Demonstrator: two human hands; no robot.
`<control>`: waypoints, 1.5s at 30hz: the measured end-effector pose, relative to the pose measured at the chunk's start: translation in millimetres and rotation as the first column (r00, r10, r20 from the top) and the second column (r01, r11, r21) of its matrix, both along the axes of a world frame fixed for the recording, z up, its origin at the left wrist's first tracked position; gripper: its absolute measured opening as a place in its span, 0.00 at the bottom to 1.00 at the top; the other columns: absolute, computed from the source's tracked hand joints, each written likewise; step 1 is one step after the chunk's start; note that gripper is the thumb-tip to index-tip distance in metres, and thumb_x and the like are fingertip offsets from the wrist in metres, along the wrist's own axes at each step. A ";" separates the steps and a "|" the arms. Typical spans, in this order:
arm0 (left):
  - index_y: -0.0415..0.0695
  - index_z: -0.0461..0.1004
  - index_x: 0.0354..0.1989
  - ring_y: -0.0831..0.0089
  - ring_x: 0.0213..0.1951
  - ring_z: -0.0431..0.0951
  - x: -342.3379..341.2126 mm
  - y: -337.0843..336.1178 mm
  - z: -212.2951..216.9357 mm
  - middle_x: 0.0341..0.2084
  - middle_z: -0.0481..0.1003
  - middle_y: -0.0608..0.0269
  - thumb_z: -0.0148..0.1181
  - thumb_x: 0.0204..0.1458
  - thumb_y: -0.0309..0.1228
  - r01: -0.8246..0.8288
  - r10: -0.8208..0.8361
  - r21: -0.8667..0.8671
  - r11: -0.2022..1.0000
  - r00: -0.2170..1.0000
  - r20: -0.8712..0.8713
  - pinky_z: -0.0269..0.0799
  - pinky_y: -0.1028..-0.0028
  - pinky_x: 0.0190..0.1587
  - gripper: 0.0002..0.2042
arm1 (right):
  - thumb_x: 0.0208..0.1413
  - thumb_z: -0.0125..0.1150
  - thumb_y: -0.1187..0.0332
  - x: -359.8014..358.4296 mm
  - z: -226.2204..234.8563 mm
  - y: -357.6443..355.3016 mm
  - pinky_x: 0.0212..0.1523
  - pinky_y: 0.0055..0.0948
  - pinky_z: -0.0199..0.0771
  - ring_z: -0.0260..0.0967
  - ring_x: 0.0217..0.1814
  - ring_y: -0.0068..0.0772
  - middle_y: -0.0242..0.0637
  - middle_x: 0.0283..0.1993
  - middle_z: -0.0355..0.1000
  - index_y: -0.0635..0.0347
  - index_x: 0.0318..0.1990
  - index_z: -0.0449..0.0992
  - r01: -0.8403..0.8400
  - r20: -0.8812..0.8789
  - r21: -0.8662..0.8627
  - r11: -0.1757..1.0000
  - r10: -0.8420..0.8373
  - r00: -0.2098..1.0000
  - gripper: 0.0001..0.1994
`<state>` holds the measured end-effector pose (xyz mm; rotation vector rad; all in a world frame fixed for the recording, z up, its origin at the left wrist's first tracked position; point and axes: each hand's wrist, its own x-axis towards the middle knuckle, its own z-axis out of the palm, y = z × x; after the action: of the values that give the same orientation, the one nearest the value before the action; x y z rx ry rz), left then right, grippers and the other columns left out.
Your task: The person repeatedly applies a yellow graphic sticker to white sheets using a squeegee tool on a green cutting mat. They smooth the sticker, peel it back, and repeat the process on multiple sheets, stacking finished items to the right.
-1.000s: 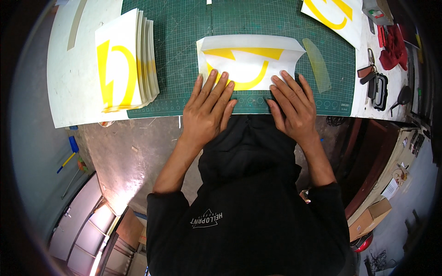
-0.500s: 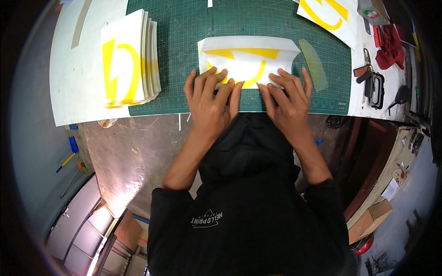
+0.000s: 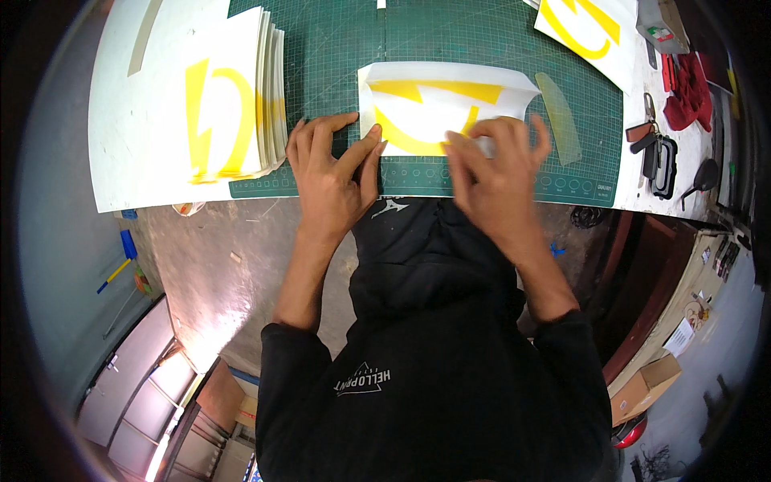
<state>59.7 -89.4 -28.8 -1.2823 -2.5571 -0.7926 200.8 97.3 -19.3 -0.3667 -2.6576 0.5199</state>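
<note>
A white sheet with yellow shapes point(image 3: 434, 116) lies on the green cutting mat point(image 3: 321, 64) in front of me. Along its far side, a translucent whitish layer point(image 3: 458, 74) bends up and over. My left hand point(image 3: 333, 173) pinches the sheet's near left corner between thumb and index finger, while its other fingers reach out to the left. At the near edge, right of centre, the thumb and index finger of my right hand point(image 3: 498, 169) come together on the sheet. That hand is partly blurred, with the little finger raised.
A thick stack of similar sheets point(image 3: 221, 120) stands at the left. Beside my sheet on the right lies a translucent yellowish curved piece point(image 3: 560, 120). More printed sheets point(image 3: 578, 32) lie far right, near keys point(image 3: 641, 132), a red cloth point(image 3: 688, 92) and a black carabiner point(image 3: 664, 169).
My left hand has moved left from the near edge to the sheet's corner. My right hand has shifted slightly and blurs with motion. The sheet still lies on the mat.
</note>
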 end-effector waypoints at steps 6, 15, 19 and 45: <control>0.49 0.89 0.40 0.56 0.55 0.74 -3.6 3.7 5.1 0.50 0.80 0.59 0.76 0.49 0.28 0.031 -0.031 -0.022 0.999 0.999 -0.013 0.62 0.53 0.65 0.09 | 0.52 0.76 0.66 -24.6 -15.1 -19.0 0.64 0.52 0.52 0.69 0.51 0.37 0.31 0.44 0.71 0.45 0.47 0.88 -0.031 -0.058 -0.037 0.999 0.029 0.998 0.13; 0.52 0.88 0.44 0.57 0.56 0.74 -5.3 -0.2 -0.5 0.52 0.79 0.63 0.73 0.51 0.30 0.033 -0.033 -0.017 0.999 0.999 -0.006 0.59 0.48 0.68 0.11 | 0.55 0.77 0.65 56.2 -12.1 53.2 0.58 0.46 0.50 0.65 0.48 0.33 0.30 0.41 0.70 0.44 0.48 0.90 0.169 0.007 0.080 0.982 -0.170 0.985 0.12; 0.54 0.85 0.55 0.54 0.58 0.73 5.9 6.9 5.3 0.58 0.77 0.59 0.69 0.48 0.22 0.042 -0.048 -0.082 0.996 0.996 -0.077 0.59 0.50 0.68 0.23 | 0.55 0.77 0.66 55.6 -14.1 49.2 0.58 0.46 0.50 0.65 0.48 0.33 0.29 0.41 0.70 0.44 0.48 0.90 0.188 -0.020 0.059 0.980 -0.188 0.982 0.12; 0.38 0.77 0.61 0.55 0.67 0.72 70.6 47.0 -3.0 0.64 0.76 0.51 0.67 0.58 0.37 0.187 -0.182 -0.072 0.980 0.980 0.077 0.54 0.46 0.74 0.24 | 0.56 0.70 0.72 -45.9 37.5 43.2 0.65 0.53 0.66 0.76 0.47 0.39 0.40 0.45 0.79 0.58 0.54 0.83 -0.164 -0.152 0.075 0.984 0.174 0.973 0.17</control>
<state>130.4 -42.4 -31.8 -1.5619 -2.5744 -0.7890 154.9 140.6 18.2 -0.0765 -2.5565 0.4943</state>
